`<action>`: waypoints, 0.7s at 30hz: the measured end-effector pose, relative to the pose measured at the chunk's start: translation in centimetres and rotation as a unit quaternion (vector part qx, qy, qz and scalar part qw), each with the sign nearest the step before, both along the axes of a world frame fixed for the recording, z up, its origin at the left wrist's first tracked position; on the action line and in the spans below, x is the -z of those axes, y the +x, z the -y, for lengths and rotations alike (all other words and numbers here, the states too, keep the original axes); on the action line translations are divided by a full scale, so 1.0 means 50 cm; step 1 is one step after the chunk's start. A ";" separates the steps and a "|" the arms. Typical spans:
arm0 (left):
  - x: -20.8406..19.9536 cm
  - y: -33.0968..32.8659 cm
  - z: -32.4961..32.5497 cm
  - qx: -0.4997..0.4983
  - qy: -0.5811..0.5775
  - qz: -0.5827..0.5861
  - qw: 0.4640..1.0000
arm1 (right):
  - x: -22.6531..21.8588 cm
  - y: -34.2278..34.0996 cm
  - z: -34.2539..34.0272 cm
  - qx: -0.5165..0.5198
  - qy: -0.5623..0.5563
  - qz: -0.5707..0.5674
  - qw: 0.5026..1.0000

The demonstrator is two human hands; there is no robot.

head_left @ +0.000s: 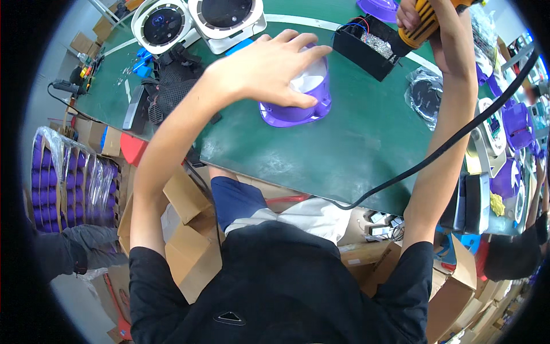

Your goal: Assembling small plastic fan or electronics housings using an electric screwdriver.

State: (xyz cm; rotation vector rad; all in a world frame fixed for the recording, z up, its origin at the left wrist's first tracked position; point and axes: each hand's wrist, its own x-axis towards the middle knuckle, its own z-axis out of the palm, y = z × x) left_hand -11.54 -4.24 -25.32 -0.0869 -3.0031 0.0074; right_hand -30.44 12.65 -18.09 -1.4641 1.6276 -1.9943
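Observation:
A purple plastic housing (298, 114) with a white inner surface stands on the green table in front of me. My left hand (269, 69) spans it from the left, thumb against its near wall and fingers stretched over its top, gripping it. My right hand (409, 17) is closed around a yellow power screwdriver (427, 26), at the upper right. The tool's dark nose points down at a black open box (366, 54) filled with small shiny screws. Its tip is hidden at the box's right edge. Red and blue wires lie over the box.
A black cable (452, 140) crosses in front of my right forearm. Two white devices with round dark faces (166, 26) stand at the back left, near black mesh bundles (175, 86). A plastic-wrapped dark disc (427, 94) lies right. Cardboard boxes (186, 200) are below the table (275, 160).

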 end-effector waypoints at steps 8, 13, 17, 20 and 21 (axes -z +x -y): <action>0.076 0.098 -0.076 -0.029 -0.058 -0.199 0.978 | 0.005 -0.005 -0.007 0.027 -0.012 -0.010 1.000; 0.100 0.104 -0.072 0.019 -0.040 -0.174 0.984 | 0.005 -0.004 -0.007 0.015 -0.003 -0.022 1.000; 0.100 0.101 -0.058 0.022 -0.021 -0.164 0.986 | 0.004 -0.010 -0.006 0.008 0.004 -0.026 1.000; 0.107 0.102 -0.055 0.021 -0.031 -0.168 0.985 | 0.003 -0.010 -0.006 -0.002 0.019 -0.010 1.000; 0.111 0.102 -0.058 0.019 -0.031 -0.166 0.985 | 0.002 -0.007 -0.007 -0.003 0.020 -0.009 1.000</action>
